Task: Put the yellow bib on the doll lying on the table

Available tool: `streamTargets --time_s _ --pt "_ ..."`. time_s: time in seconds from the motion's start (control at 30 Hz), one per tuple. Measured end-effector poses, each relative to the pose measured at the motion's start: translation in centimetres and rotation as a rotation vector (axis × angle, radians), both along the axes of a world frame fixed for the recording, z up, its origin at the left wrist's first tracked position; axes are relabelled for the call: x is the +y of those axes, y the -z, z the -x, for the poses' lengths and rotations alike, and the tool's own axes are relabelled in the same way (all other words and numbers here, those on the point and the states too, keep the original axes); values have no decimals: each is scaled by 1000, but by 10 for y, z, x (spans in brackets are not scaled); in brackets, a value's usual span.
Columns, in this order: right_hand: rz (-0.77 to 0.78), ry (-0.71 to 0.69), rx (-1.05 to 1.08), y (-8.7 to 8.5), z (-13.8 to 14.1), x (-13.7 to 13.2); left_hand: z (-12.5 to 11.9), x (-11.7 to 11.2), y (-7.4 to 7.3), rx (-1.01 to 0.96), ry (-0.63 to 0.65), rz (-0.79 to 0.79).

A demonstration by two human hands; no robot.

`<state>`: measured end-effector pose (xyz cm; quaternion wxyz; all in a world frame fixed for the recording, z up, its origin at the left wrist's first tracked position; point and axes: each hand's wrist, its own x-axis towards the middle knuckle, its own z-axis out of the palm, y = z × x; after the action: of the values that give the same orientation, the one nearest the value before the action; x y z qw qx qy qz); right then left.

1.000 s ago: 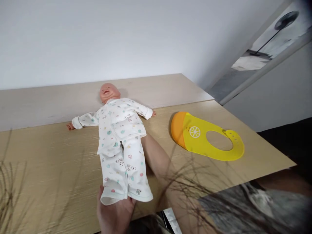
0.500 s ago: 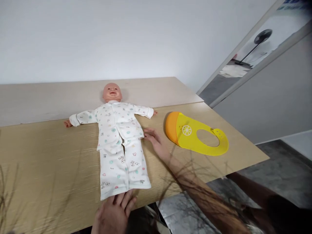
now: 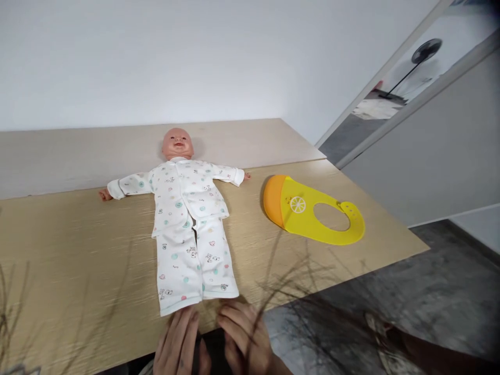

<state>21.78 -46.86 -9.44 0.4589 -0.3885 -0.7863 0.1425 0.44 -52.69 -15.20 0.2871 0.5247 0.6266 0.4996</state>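
A baby doll (image 3: 178,145) lies on its back on the wooden table (image 3: 78,260), arms spread, dressed in a white printed top (image 3: 189,190) and matching trousers (image 3: 195,265). The trouser legs lie flat and no feet show. At the table's front edge, just below the left-hand hem, rests my left hand (image 3: 178,341), fingers stretched out. My right hand (image 3: 247,333) lies beside it below the other hem, fingers extended and slightly bent. Neither hand holds anything.
A yellow silicone bib (image 3: 324,213) with an orange pocket lies right of the doll. Behind the table stands a white wall (image 3: 156,62). A standing fan (image 3: 425,51) shows at the upper right. Part of another person's leg (image 3: 429,349) is at the lower right.
My right hand has left the side of the doll's top and moved down to the table's front edge. My left hand has stayed near the trouser hem.
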Motion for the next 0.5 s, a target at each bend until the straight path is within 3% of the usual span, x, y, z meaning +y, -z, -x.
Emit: streamTargets --time_s 0.13,0.23,0.37,0.5 --pt "-160 93 -235 -3 19 -2 -10 14 -16 664 -61 -367" --pt "-193 141 -311 -7 24 4 -16 20 -22 1000 -108 -383" --pt "-198 209 -399 -8 26 5 -18 21 -17 1033 -61 -301" --pt "-167 264 -419 -8 29 3 -16 25 -9 932 43 -423"
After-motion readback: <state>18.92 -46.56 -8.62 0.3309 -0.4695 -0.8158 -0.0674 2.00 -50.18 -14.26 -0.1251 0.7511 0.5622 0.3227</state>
